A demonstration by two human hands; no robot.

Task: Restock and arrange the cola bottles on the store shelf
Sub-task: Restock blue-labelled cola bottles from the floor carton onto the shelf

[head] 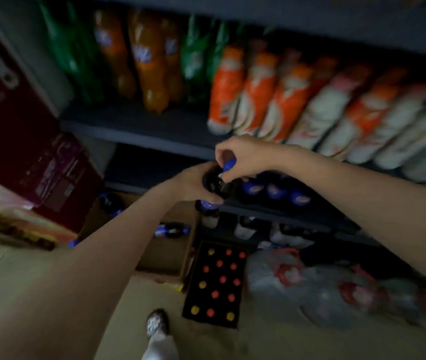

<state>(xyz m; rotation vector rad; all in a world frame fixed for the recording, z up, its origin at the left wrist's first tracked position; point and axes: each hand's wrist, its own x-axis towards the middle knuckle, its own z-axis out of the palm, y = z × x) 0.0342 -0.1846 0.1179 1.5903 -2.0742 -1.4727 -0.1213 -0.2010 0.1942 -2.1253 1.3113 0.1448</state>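
Shelf (139, 126): tall green, orange and white bottles above, blue-labelled colas on the lower tier. Your left hand (191, 184) wraps the body of a dark cola bottle (213, 181) at the lower tier's front edge, fingers curled on it. Your right hand (243, 157) pinches its blue cap (228, 164). Frame blurred.

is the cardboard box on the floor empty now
No, at least two dark cola bottles with blue labels lie in the cardboard box.
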